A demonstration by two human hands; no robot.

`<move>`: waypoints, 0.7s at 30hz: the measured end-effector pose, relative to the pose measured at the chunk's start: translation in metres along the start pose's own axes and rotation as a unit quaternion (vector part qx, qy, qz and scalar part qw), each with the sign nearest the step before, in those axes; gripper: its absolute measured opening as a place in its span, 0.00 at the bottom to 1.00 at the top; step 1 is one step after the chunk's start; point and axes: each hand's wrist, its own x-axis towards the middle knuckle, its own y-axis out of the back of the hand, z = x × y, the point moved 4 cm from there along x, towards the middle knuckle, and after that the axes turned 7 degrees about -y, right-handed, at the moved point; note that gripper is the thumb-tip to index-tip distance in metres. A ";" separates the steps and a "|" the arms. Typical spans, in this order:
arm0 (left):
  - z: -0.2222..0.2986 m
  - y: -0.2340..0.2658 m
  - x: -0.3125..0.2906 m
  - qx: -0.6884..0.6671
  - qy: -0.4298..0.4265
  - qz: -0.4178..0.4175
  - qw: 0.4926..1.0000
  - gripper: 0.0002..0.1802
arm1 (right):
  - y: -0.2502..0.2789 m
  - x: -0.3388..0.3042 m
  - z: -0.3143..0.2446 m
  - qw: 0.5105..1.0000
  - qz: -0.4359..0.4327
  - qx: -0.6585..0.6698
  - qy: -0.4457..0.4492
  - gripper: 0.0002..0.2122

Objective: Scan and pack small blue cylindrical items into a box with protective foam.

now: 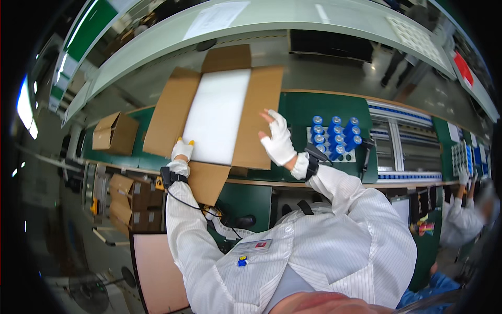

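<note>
An opened cardboard box stands in front of me with its flaps folded outward. A white foam sheet fills its top. My left hand, in a white glove with bare fingertips, rests at the near left corner of the sheet, thumb and finger apart. My right hand hovers by the box's right flap, fingers spread and holding nothing. To its right, several blue cylindrical cells stand upright in rows on a white holder with round holes.
A green workbench runs across, with a metal roller conveyor at right. A smaller carton sits at left; stacked cartons stand below it. A pale shelf spans the far side. Another person works at far right.
</note>
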 end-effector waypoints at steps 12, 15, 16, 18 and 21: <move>-0.081 0.106 -0.021 -0.345 -0.090 0.028 0.934 0.26 | 0.071 -0.054 0.008 0.994 -0.098 0.039 0.007 0.12; -0.056 0.098 -0.095 -0.622 -0.007 0.052 0.781 0.25 | 0.077 -0.054 0.006 0.974 -0.162 0.117 -0.102 0.11; -0.041 0.088 -0.125 -0.705 0.011 0.048 0.707 0.26 | 0.075 -0.056 0.007 0.961 -0.186 0.146 -0.143 0.11; -0.012 0.062 -0.202 -0.828 -0.031 0.060 0.557 0.29 | 0.058 -0.062 0.003 0.917 -0.259 0.229 -0.199 0.16; 0.050 0.013 -0.287 -0.877 -0.050 0.098 0.469 0.35 | 0.028 -0.082 0.000 0.794 -0.411 0.323 -0.311 0.33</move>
